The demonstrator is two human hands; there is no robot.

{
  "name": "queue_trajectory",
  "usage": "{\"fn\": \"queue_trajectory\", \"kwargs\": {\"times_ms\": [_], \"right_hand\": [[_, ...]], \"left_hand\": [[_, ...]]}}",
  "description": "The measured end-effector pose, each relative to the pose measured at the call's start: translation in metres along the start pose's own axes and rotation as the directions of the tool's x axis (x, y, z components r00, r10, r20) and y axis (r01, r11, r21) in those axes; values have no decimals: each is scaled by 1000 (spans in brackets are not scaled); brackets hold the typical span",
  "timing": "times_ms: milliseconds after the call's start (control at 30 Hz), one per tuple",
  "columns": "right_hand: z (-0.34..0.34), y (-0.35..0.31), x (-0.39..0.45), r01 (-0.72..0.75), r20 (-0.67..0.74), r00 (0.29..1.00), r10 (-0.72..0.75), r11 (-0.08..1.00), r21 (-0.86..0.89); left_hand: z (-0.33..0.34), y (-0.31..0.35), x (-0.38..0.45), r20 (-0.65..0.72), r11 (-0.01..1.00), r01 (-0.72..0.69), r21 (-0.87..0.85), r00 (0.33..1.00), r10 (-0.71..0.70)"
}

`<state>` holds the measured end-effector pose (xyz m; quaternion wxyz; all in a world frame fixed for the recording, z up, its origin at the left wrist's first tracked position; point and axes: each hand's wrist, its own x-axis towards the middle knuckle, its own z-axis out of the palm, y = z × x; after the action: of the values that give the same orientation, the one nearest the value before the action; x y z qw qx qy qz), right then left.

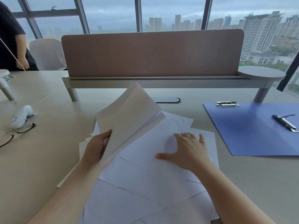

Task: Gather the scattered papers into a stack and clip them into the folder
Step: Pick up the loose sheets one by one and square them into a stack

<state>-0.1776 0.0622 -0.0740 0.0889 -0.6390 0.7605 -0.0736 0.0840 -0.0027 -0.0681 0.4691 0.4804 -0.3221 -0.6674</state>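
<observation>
Left hand [95,147] grips a lifted sheaf of papers [129,113] by its edge, tilted up off the desk [48,159]. Right hand [186,151] lies flat, fingers spread, pressing the loose white sheets [145,183] scattered underneath. Blue folder [252,130] lies open to the right, well apart, its clips [227,104] bare. Eyeglasses [17,131] at far left.

Black-rimmed eyeglasses [17,131] far left of the hands, touching a white handheld device [21,116]. Beyond the hands, a pinkish desk divider [152,54] on a raised shelf [161,82]. Behind it, tall windows [169,13] facing city towers. Far left, a dark-clothed person [9,38] beside a pale chair [47,53].
</observation>
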Motion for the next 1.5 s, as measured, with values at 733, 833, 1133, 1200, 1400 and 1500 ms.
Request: {"fn": "queue_trajectory", "kwargs": {"times_ms": [733, 833, 1133, 1200, 1400, 1500], "right_hand": [[10, 23, 25, 93, 116, 988, -100, 994, 62], [10, 23, 23, 131, 96, 986, -134, 991, 41], [4, 23, 17, 172, 86, 981, -173, 985, 21], [4, 23, 17, 178, 85, 980, -179, 984, 20], [4, 23, 16, 183, 80, 980, -184, 983, 22], [4, 23, 16, 182, 75, 980, -183, 983, 22]], "left_hand": [[36, 10, 7, 51, 818, -147, 556, 988, 143], [44, 16, 7, 20, 799, -114, 590, 992, 126], [55, 20, 8, -48, 789, -76, 609, 990, 133], [55, 22, 9, -36, 785, -69, 615, 993, 116], [57, 23, 7, -19, 753, -69, 654, 994, 108], [56, 21, 7, -18, 708, -91, 700, 989, 145]]}}
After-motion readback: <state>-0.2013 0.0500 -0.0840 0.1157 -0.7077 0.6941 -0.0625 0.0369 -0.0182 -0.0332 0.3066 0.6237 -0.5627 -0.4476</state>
